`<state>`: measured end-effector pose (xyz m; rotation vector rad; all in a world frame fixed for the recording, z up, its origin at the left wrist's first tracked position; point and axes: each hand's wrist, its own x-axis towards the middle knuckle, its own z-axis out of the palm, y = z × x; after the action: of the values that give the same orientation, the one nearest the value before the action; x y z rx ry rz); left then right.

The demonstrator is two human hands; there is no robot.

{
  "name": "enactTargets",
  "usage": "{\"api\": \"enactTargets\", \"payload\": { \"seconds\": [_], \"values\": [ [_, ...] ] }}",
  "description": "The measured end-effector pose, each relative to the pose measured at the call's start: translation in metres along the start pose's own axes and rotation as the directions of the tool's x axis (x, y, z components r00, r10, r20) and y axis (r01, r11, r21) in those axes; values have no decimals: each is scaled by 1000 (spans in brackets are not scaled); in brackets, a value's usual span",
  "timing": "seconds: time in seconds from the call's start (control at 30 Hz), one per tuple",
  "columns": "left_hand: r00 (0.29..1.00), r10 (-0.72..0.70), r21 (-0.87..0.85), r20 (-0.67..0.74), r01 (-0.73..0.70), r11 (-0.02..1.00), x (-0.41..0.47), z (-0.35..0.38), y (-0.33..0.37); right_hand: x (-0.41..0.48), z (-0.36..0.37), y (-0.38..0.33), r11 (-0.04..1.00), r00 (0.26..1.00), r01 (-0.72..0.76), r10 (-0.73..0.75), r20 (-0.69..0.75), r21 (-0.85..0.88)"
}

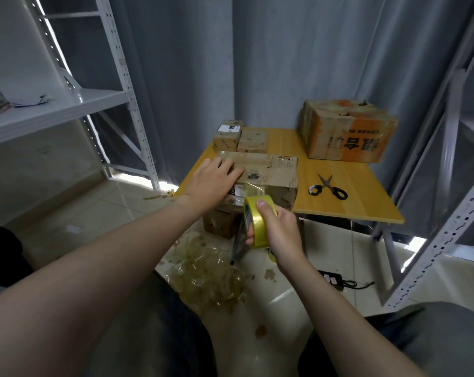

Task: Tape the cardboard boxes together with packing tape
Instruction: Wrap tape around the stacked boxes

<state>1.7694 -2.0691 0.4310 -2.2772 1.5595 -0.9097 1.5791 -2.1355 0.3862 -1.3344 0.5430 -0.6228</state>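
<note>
Over the desk [339,197], taping looks barely begun: my left hand [214,183] flat on the cardboard box [268,170], right fingers [263,206] clamping the tape roll [257,224], one strip [248,190] stretched beyond them.

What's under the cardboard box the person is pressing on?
Below the pressed cardboard box, a smaller brown box shows. The yellow tape roll and right hand cover its right side.

scissors [329,187] on bare tabletop [347,205], big box [347,131] behind
</note>
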Motion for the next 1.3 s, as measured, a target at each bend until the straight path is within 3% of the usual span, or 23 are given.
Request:
{"api": "enactTargets", "payload": {
  "seconds": [0.23,0.37,0.53,0.77,0.97,1.07,1.3],
  "values": [
    [997,-26,-40,-75,23,999,-9,18,6,2,16,18,999,999,-30,30,-21,28],
    [995,-95,24,2,95,995,-14,27,17,8,21,29,998,995,5,-10,-96,-57],
    [988,-123,141,-97,136,981,-11,37,28,12,28,44,994,986,52,-67,-152,-100],
    [990,-142,105,12,140,985,-7,36,24,20,26,40,992,987,24,-44,-158,-126],
    [989,-134,77,59,129,989,-5,33,24,2,15,67,969,970,-176,140,-201,-175],
    [990,-119,54,74,115,992,1,27,21,3,17,62,983,972,-150,127,-196,-109],
    [992,-68,54,108,62,997,34,5,9,8,7,29,989,973,-52,19,-231,-140]
  ]
}}
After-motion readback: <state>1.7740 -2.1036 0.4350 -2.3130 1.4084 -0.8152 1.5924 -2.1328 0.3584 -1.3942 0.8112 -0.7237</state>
